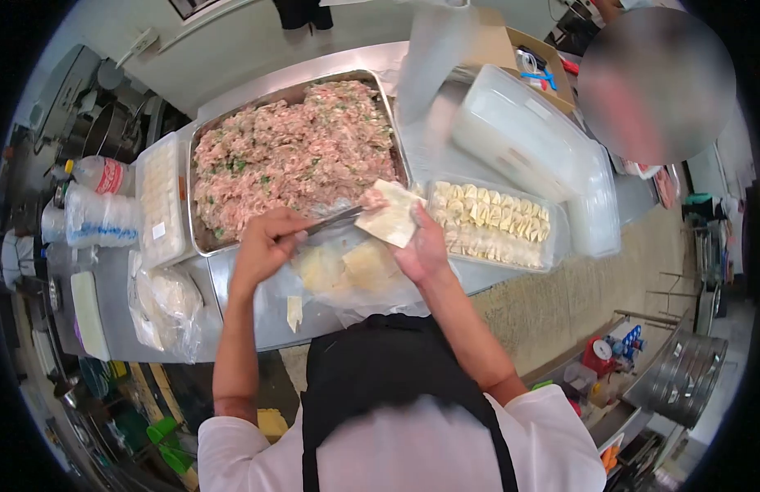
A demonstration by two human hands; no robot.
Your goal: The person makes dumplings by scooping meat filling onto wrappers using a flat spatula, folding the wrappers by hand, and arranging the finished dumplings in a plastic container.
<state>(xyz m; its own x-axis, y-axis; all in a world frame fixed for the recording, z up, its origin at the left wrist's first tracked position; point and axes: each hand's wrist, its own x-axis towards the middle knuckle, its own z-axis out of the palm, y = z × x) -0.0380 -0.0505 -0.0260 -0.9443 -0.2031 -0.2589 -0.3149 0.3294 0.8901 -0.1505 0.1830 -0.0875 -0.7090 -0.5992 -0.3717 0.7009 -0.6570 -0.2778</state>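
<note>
My left hand is closed round the handle of a flat metal spreader, its tip at a dab of meat filling on a dumpling wrapper. That square, pale wrapper is held by my right hand, thumb and fingers at its right edge. Just beyond my hands stands a large metal tray heaped with minced meat flecked with green. Below them, a stack of wrappers lies in clear plastic. To the right, a clear container holds rows of folded dumplings.
Stacked plastic containers and a cardboard box stand at the back right. On the left are a lidded box, a bottle and a bagged pack. A wrapper scrap lies near the table's front edge. Another person is at upper right.
</note>
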